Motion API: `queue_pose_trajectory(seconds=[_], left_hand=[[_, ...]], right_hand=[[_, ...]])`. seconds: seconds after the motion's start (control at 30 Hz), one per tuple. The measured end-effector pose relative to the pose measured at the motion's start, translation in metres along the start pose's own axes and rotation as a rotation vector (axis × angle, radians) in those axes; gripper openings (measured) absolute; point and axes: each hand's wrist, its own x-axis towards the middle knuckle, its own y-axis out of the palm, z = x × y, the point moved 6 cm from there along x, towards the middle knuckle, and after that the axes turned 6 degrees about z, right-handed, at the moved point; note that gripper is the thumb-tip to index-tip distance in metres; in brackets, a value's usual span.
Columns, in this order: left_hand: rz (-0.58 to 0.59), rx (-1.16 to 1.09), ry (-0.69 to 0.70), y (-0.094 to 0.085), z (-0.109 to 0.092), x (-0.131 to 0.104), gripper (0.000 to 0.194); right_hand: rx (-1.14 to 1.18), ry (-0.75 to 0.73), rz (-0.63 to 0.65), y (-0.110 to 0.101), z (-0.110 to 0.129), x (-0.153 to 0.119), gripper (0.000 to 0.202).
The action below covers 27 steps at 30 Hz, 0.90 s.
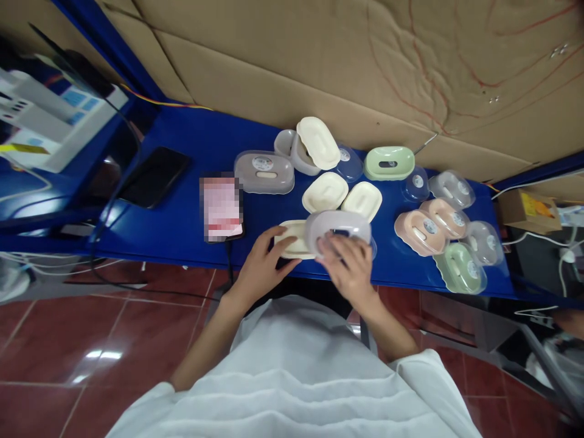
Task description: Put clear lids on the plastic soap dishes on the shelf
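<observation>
My left hand (pixel 267 261) grips the left end of a cream oval tray (pixel 294 239) at the table's front edge. In my right hand (pixel 348 264) is a pale grey oval box (pixel 340 224), which overlaps the right end of that tray; its dark slot shows beside my fingers. Part of a clear lid (pixel 374 248) shows behind the right hand. Just beyond lie two more cream trays (pixel 325 192) (pixel 363 201). A third cream tray (pixel 318 143) leans on a grey box (pixel 303 159) near the cardboard.
On the blue table (pixel 201 131) are a lidded grey box (pixel 264 173), a green box (pixel 389 163), lidded pink boxes (pixel 420 232) and a lidded green box (pixel 460 267). A blurred-screen phone (pixel 222 208) and a black device (pixel 154 176) lie left. Cardboard (pixel 274 73) stands behind.
</observation>
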Motion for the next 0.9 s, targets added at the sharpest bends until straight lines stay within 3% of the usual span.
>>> queue_pose_trajectory(seconds=[0.13, 0.33, 0.57, 0.77, 0.9], left_hand=[[-0.049, -0.060, -0.063, -0.009, 0.005, -0.005, 0.084], [0.112, 0.052, 0.030, -0.009, 0.005, -0.005, 0.066], [0.110, 0.078, 0.015, -0.010, 0.010, -0.006, 0.059], [0.156, 0.063, 0.017, -0.008, 0.007, -0.001, 0.054], [0.170, 0.054, 0.003, -0.003, 0.007, -0.001, 0.053]], right_hand=[[0.058, -0.133, 0.142, 0.022, 0.043, 0.008, 0.043], [0.079, -0.192, 0.178, 0.039, 0.057, 0.024, 0.042], [0.137, -0.247, 0.181, 0.040, 0.046, 0.014, 0.044], [0.059, -0.093, 0.164, 0.029, 0.020, 0.010, 0.042], [0.055, -0.115, 0.227, 0.032, 0.015, 0.010, 0.042]])
